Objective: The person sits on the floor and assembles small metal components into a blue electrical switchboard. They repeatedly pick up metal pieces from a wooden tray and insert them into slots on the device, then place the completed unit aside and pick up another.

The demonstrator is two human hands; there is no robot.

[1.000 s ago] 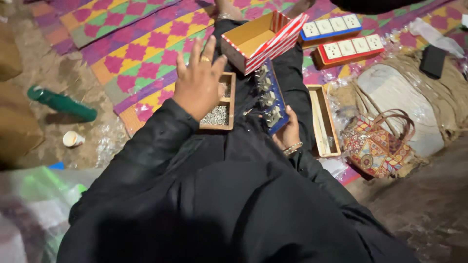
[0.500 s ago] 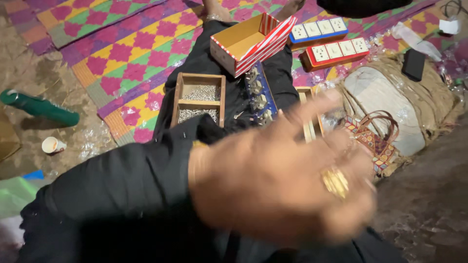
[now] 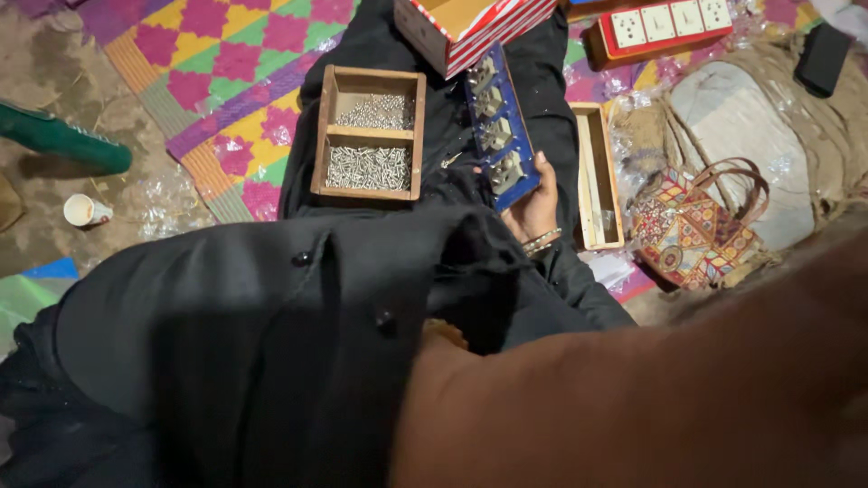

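Right hand (image 3: 535,201) grips the blue panel (image 3: 500,136) alone; left hand (image 3: 651,398) blurs near, grip unreadable — panel could tip onto the screw tray (image 3: 368,136).

Blue board (image 3: 500,131). Red/white striped box (image 3: 470,32). Mat (image 3: 240,68): pink, yellow, green diamonds. Multicolour patterned bag (image 3: 692,226). Green bottle (image 3: 63,140). Black sleeve (image 3: 271,334).
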